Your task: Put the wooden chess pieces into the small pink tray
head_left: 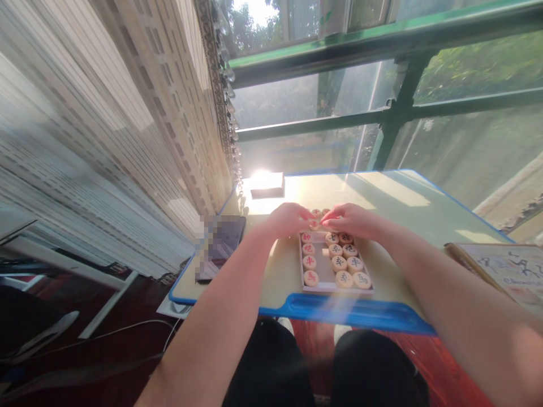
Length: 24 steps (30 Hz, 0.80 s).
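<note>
A shallow white tray [324,271] lies on the pale table, near its blue front edge. Several round wooden chess pieces [344,263] with red or dark characters lie in it in rows. My left hand [288,219] and my right hand [354,219] meet over the tray's far end, fingers curled and fingertips pinched on pieces [316,213] there. What exactly each fingertip grips is small and partly hidden.
A dark tablet [223,244] lies at the table's left edge. A small box [267,185] sits at the back in sun glare. A folded board or printed sheet [504,268] lies at the right. Window panes and a curtain stand behind; my knees are below the table [407,203].
</note>
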{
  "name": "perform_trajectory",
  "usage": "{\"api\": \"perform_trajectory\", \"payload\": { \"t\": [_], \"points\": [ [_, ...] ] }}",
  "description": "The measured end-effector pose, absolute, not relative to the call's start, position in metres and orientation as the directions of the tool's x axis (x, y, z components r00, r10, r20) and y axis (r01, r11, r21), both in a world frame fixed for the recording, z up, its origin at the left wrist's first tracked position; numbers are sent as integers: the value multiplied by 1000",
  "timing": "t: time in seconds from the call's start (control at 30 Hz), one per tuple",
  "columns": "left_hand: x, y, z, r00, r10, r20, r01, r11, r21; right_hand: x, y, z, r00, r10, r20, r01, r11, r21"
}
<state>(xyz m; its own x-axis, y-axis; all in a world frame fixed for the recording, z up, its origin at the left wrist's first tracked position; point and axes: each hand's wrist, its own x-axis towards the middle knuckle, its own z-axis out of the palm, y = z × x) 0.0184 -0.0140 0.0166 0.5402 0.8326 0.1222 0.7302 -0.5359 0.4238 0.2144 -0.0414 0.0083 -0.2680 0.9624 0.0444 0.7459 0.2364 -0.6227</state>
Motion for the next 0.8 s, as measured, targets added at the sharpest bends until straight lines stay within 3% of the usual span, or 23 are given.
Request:
{"api": "perform_trajectory", "payload": {
  "t": [0.23,0.57,0.8],
  "points": [
    [11,-7,18,608,791,73,684,-569,456,216,-41,7,-313,949,49,737,275,-617],
    [17,-8,11,655,740,154,667,-661,345,217,-39,5,-295,955,34,737,250,-628],
    [22,-16,13,563,802,200,712,-593,375,214,-37,3,-149,988,33,619,119,-776]
  ]
}}
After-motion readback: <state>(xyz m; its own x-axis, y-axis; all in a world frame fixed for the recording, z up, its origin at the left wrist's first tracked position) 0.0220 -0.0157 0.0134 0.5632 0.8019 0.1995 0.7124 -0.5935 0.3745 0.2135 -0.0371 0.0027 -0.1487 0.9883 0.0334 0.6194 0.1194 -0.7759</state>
